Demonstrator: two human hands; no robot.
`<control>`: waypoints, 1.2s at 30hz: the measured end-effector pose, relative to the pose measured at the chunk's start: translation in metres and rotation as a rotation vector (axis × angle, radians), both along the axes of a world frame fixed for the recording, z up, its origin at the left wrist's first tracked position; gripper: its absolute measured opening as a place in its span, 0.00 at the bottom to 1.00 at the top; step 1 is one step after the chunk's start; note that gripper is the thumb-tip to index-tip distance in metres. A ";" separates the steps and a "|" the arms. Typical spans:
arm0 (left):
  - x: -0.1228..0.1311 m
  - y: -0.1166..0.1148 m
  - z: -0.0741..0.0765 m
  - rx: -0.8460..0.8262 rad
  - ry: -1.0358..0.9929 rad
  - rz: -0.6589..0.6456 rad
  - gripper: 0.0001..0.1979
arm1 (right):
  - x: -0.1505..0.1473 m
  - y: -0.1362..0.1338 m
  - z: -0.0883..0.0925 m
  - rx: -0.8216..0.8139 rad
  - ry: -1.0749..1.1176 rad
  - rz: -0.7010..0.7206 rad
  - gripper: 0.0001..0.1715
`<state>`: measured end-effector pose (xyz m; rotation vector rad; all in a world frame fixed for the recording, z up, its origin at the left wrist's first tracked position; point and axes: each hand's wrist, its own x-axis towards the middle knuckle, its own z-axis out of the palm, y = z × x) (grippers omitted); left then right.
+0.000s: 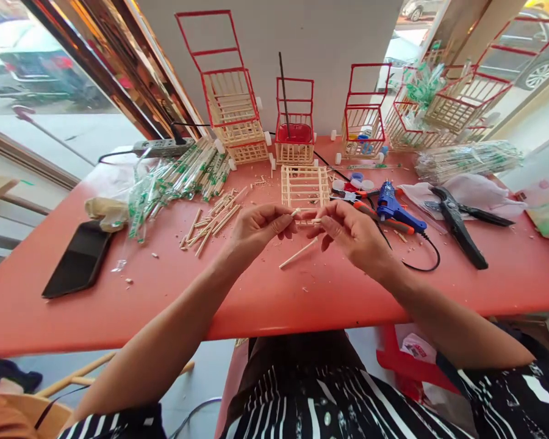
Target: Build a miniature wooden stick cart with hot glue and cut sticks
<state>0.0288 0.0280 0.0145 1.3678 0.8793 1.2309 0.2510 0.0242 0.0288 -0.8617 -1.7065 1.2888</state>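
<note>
My left hand (256,228) and my right hand (352,235) meet over the middle of the red table (265,299). Both pinch small pale wooden stick pieces (296,213) held tip to tip between them. A longer wooden stick (298,253) hangs slanting from under my right hand's fingers. Just behind my hands lies a flat wooden stick lattice panel (304,186). A loose pile of cut sticks (213,222) lies to the left of my left hand.
A blue glue gun (393,207) with its cord, orange-handled pliers (370,210) and black cutters (457,222) lie to the right. A black phone (78,259) lies at the left. Wrapped chopstick bundles (183,177) and several red-framed stick carts (294,131) stand behind.
</note>
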 end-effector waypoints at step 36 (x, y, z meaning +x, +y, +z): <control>0.000 -0.005 -0.011 -0.038 -0.166 -0.013 0.23 | 0.000 0.025 -0.008 0.410 -0.117 -0.177 0.37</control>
